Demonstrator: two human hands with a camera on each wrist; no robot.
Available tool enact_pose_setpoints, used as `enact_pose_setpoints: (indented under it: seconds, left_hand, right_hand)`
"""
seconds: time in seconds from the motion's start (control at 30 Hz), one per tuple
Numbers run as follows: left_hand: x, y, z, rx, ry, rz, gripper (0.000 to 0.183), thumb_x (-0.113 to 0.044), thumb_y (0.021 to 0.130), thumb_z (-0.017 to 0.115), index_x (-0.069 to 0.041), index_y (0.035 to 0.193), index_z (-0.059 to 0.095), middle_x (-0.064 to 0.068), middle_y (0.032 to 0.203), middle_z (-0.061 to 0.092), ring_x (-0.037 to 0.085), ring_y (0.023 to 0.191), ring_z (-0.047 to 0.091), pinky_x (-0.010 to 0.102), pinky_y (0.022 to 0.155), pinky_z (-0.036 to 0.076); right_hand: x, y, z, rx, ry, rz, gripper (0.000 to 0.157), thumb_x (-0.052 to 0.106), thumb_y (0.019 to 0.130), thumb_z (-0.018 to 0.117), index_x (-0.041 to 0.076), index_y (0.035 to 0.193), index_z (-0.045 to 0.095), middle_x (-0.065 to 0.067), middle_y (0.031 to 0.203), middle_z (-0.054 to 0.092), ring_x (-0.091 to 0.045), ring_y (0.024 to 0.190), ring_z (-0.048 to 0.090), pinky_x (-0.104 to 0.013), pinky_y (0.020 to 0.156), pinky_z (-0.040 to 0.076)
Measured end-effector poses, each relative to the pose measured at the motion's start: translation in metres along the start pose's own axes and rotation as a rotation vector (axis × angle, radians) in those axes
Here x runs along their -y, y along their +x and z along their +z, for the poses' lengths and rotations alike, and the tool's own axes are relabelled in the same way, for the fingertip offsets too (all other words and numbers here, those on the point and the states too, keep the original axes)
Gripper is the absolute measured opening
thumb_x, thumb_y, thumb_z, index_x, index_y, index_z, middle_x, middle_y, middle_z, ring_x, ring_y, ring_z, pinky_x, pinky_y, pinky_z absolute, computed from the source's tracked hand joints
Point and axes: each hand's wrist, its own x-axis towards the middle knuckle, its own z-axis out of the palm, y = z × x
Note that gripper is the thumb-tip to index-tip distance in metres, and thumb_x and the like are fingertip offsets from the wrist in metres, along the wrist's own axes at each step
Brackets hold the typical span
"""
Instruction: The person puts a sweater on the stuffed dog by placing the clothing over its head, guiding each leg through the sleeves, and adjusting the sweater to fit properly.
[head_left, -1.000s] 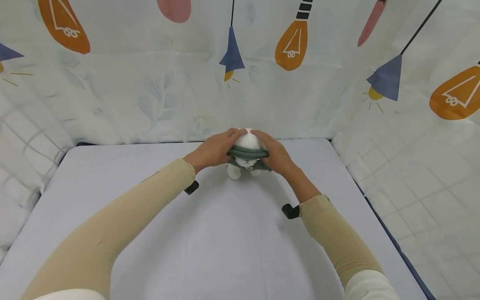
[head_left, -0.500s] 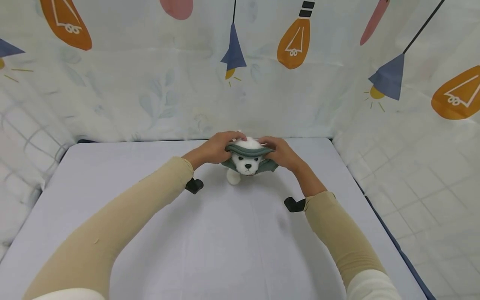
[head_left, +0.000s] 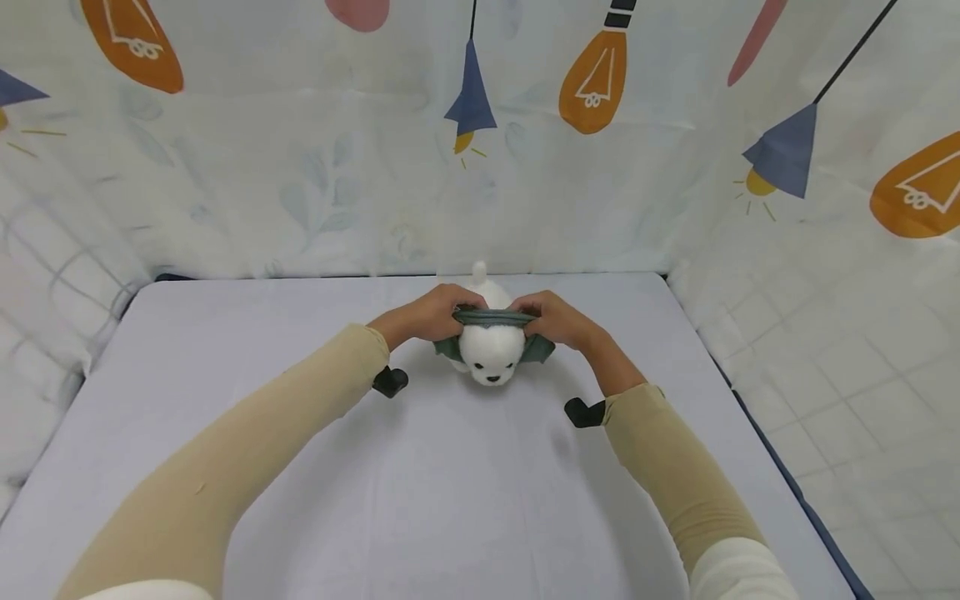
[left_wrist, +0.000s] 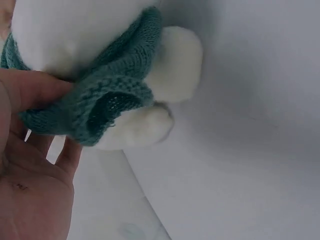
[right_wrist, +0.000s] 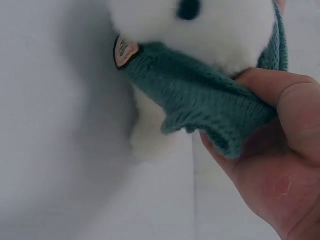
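A white plush dog [head_left: 492, 352] stands on the table with its head lowered toward me and its tail up behind. A green knitted sweater [head_left: 491, 317] is around its neck, bunched behind the head. My left hand [head_left: 435, 313] pinches the sweater's edge at the left of the neck. On the opposite side my right hand [head_left: 561, 320] grips the same knit. In the left wrist view, an open sleeve hole of the sweater [left_wrist: 112, 102] hangs beside the white legs. A badge [right_wrist: 126, 51] shows on the sweater's front in the right wrist view.
A white cloth covers the table [head_left: 442, 483]. Patterned curtains [head_left: 360, 192] stand behind and along both sides. Black wrist camera mounts [head_left: 390, 382] stick out under both forearms.
The green knit band has gone from low over the dog's face to behind its head, baring the face. The head has come down and forward, and both hands have moved slightly nearer me.
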Motion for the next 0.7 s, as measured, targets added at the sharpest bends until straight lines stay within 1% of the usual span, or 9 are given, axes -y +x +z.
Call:
enact_pose_setpoints:
  seconds: [0.1,0.17,0.23,0.27,0.33,0.43,0.53,0.6,0.7]
  left_hand:
    - [0.002,0.001,0.005,0.068,0.057,-0.007,0.036,0.013,0.082,0.049,-0.016,0.100,0.063,0.002,0.100,0.061,0.020,0.095,0.050,0.035,0.083,0.042]
    - [0.004,0.002,0.008,0.116,0.091,-0.023,0.034,0.011,0.084,0.049,-0.016,0.102,0.060,0.002,0.101,0.060,0.019,0.096,0.050,0.034,0.084,0.043]
    - [0.006,0.001,0.007,0.139,0.109,-0.038,0.034,0.008,0.087,0.049,-0.016,0.108,0.058,0.003,0.109,0.060,0.020,0.101,0.051,0.036,0.088,0.044]
    - [0.006,0.001,0.006,0.136,0.110,-0.049,0.035,0.008,0.087,0.049,-0.016,0.112,0.058,0.003,0.114,0.060,0.020,0.105,0.052,0.037,0.090,0.045]
    - [0.008,0.000,0.002,0.118,0.108,-0.071,0.037,0.005,0.089,0.050,-0.016,0.119,0.055,0.005,0.123,0.059,0.022,0.111,0.052,0.040,0.093,0.046]
    - [0.010,-0.003,-0.005,0.095,0.108,-0.095,0.040,-0.002,0.092,0.052,-0.015,0.129,0.050,0.010,0.131,0.056,0.026,0.119,0.053,0.044,0.096,0.046]
    - [0.011,-0.007,-0.012,0.095,0.118,-0.106,0.046,-0.008,0.093,0.056,-0.013,0.137,0.045,0.014,0.134,0.055,0.029,0.121,0.053,0.046,0.098,0.046]
    - [0.011,-0.010,-0.017,0.102,0.117,-0.107,0.050,-0.011,0.092,0.058,-0.012,0.139,0.043,0.014,0.134,0.054,0.029,0.121,0.054,0.046,0.098,0.045]
    - [0.008,-0.013,-0.023,0.109,0.101,-0.107,0.056,-0.011,0.090,0.061,-0.011,0.142,0.040,0.013,0.135,0.053,0.029,0.120,0.054,0.046,0.098,0.046]
  right_hand:
    - [-0.004,0.001,0.003,0.085,-0.075,0.010,0.023,-0.008,0.086,0.056,0.007,0.096,0.070,-0.002,0.093,0.065,-0.017,0.087,0.055,-0.030,0.078,0.046]
    - [-0.007,0.002,0.004,0.136,-0.136,0.016,0.018,-0.004,0.087,0.055,0.008,0.091,0.068,0.000,0.085,0.060,-0.016,0.082,0.051,-0.029,0.074,0.043]
    - [-0.009,0.003,0.004,0.154,-0.200,0.016,0.015,-0.001,0.088,0.055,0.009,0.090,0.065,0.001,0.083,0.056,-0.015,0.081,0.049,-0.028,0.072,0.042]
    - [-0.009,0.002,0.003,0.144,-0.214,0.015,0.013,0.001,0.088,0.055,0.010,0.091,0.065,0.000,0.083,0.056,-0.016,0.082,0.049,-0.029,0.072,0.042]
    - [-0.008,0.001,0.000,0.093,-0.226,0.008,0.013,0.003,0.089,0.057,0.009,0.097,0.065,-0.002,0.092,0.061,-0.018,0.087,0.053,-0.031,0.075,0.045]
    - [-0.004,-0.002,-0.006,0.031,-0.229,-0.005,0.022,0.006,0.091,0.058,0.007,0.112,0.063,-0.008,0.110,0.064,-0.023,0.102,0.059,-0.036,0.084,0.050]
    - [-0.001,-0.004,-0.011,0.005,-0.186,-0.010,0.034,0.006,0.091,0.061,0.006,0.124,0.057,-0.012,0.126,0.060,-0.028,0.117,0.058,-0.041,0.094,0.050]
    - [-0.001,-0.005,-0.013,-0.011,-0.165,-0.015,0.037,0.007,0.091,0.062,0.006,0.128,0.055,-0.012,0.130,0.057,-0.030,0.121,0.056,-0.043,0.096,0.050]
    - [0.001,-0.008,-0.016,-0.041,-0.143,-0.029,0.036,0.010,0.092,0.063,0.007,0.127,0.056,-0.011,0.130,0.058,-0.030,0.121,0.056,-0.044,0.096,0.049]
